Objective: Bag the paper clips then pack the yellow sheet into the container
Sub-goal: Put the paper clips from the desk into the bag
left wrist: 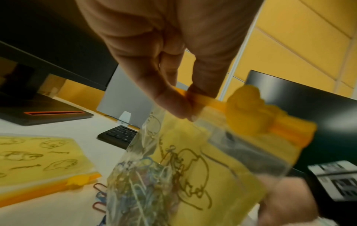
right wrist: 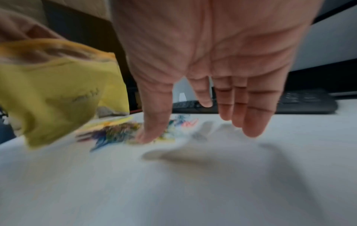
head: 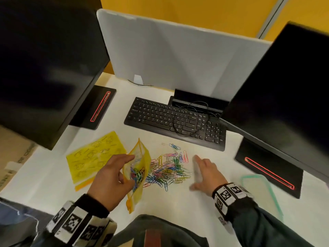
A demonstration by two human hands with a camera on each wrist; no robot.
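My left hand (head: 114, 177) pinches the orange zip edge of a yellow printed bag (head: 138, 168), held tilted above the table with its mouth toward the pile. Several coloured paper clips (left wrist: 139, 183) lie inside the bag (left wrist: 203, 160). A loose heap of coloured paper clips (head: 169, 170) spreads on the white table just right of the bag. My right hand (head: 204, 172) hovers flat and open to the right of the heap, fingers straight (right wrist: 251, 119), holding nothing. A second flat yellow sheet-like pouch (head: 94, 155) lies to the left on the table.
A clear container with a green rim (head: 267, 191) sits at the right near my right arm. A black keyboard (head: 176, 122) with a cable lies behind the clips. Two dark monitors on stands (head: 270, 168) flank the table, with a grey divider behind.
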